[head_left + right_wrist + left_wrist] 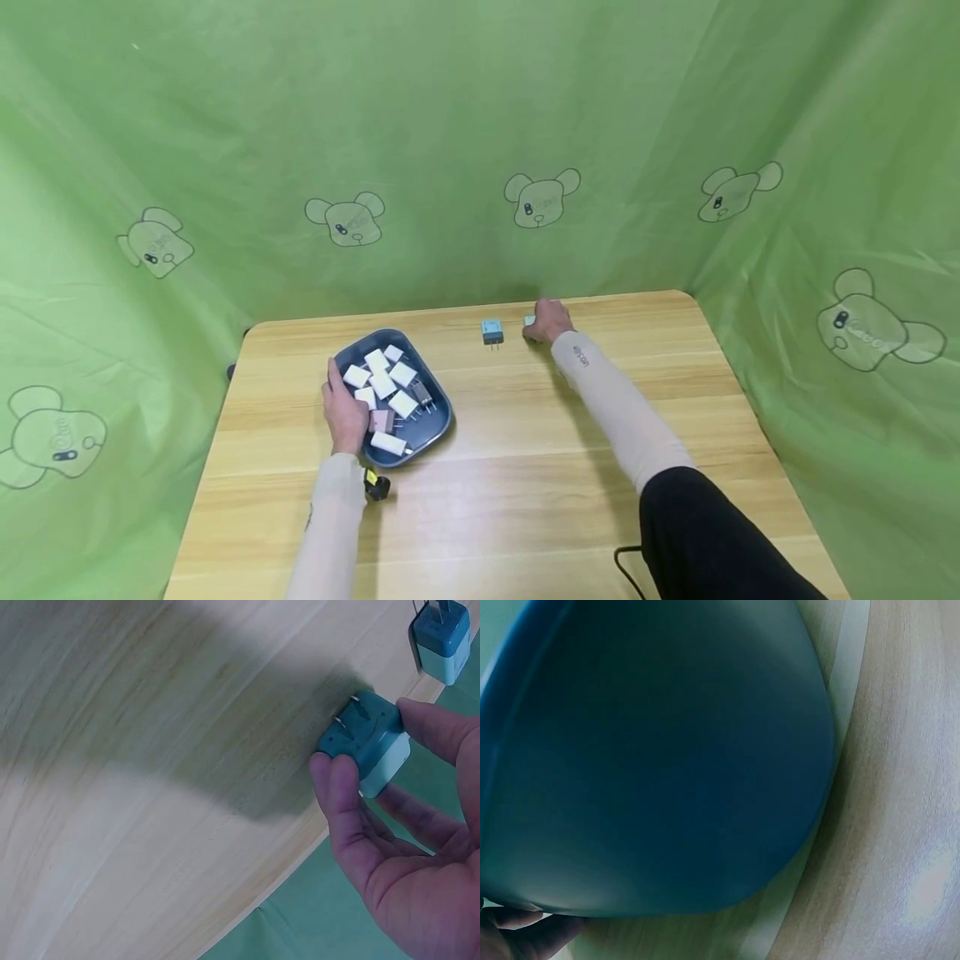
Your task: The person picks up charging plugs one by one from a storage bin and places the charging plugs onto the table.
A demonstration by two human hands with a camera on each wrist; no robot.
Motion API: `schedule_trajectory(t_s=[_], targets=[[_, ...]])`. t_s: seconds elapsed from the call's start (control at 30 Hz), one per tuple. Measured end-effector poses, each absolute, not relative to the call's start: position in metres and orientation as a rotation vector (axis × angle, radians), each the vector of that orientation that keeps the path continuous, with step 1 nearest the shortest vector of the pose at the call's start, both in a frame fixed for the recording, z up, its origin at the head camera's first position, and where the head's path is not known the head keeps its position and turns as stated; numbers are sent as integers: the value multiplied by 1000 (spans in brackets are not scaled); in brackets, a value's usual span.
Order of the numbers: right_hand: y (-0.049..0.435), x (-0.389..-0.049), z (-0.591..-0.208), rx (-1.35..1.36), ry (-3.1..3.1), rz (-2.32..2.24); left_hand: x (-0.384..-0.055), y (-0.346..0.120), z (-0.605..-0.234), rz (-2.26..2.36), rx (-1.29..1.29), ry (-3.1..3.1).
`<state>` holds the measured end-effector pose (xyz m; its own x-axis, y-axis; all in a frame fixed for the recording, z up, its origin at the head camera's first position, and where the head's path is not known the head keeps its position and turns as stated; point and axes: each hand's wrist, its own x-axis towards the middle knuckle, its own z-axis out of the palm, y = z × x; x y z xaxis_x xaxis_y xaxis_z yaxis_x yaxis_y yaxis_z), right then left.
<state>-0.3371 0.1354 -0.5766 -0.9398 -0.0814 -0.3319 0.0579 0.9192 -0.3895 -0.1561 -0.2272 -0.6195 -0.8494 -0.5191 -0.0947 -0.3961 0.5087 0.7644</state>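
My right hand (551,321) pinches a two-tone blue plug-in charger (367,739) between thumb and fingers, near the table's far edge. Its two metal prongs face away from the palm. A second blue charger (491,331) lies to its left on the table, prongs toward me. At the left, my left hand (347,417) holds the near-left rim of a dark blue tray (442,408), fingers along the outside. Inside the tray lie several white chargers (382,384), a pinkish one (381,421) and a dark grey one (422,392). In the left wrist view, the tray wall hides most of that hand.
The wooden table (510,500) has its far edge against a green curtain (450,125) printed with mouse heads. A black device with a yellow patch (377,483) sits at the left wrist. A black cable (628,567) lies near the right sleeve.
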Motion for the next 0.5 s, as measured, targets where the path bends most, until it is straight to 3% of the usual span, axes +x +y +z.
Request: schedule_trajectory(t_s=[0.5], targets=[[138,-335,-573,10,2707,-540,-157,-228,-621,-1262,786,-2588]])
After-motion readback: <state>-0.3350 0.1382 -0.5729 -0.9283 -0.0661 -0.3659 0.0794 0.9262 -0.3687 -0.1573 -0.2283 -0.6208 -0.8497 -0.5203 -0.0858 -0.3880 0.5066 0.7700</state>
